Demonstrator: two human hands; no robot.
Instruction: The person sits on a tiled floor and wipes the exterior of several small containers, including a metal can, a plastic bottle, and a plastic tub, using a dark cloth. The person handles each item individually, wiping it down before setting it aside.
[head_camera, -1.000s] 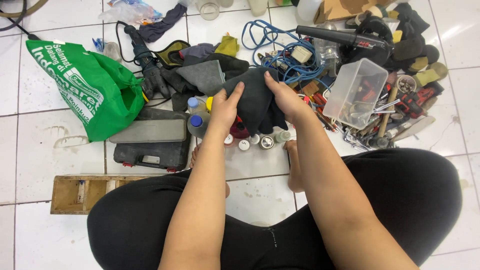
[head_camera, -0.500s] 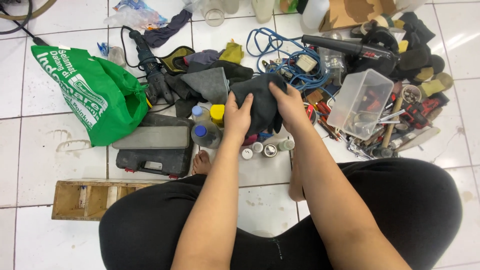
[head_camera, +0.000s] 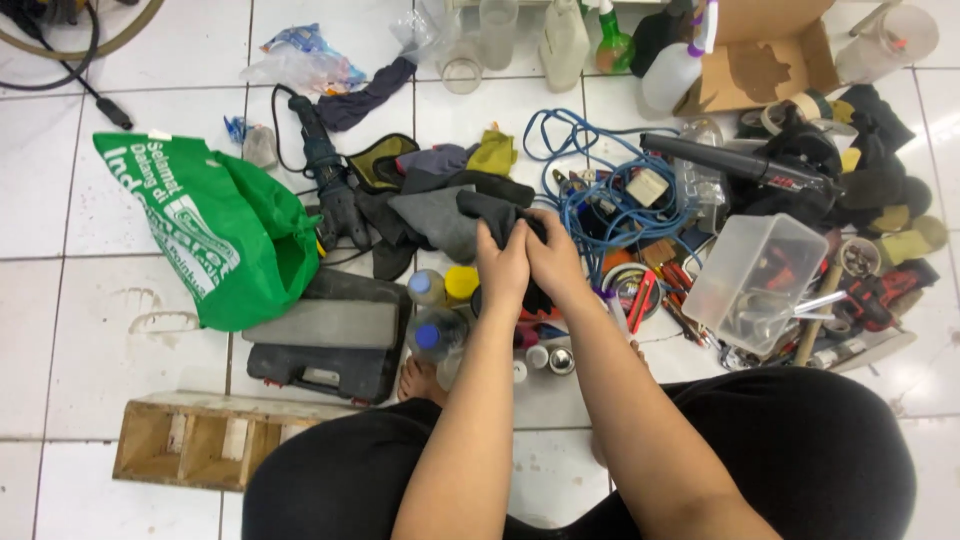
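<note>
My left hand (head_camera: 503, 268) and my right hand (head_camera: 556, 262) are pressed side by side, both clutching a dark black cloth (head_camera: 498, 218) above a cluster of small bottles with blue and yellow caps (head_camera: 443, 290). The cloth bunches up between my fingers and trails toward a pile of grey and dark rags (head_camera: 430, 215). Beneath my wrists lie several small round caps (head_camera: 550, 357) on the white tiles. My legs in black trousers fill the bottom of the head view.
A green shopping bag (head_camera: 215, 235) lies left, over a dark tool case (head_camera: 325, 345). A wooden box (head_camera: 195, 445) sits at lower left. A blue cable coil (head_camera: 600, 190), a clear plastic tub (head_camera: 755, 280), a cardboard box (head_camera: 765, 50), spray bottles and tools crowd the right.
My hands have drawn together and gathered the black cloth into a tighter bunch. The camera view has shifted so the scene sits lower in frame.
</note>
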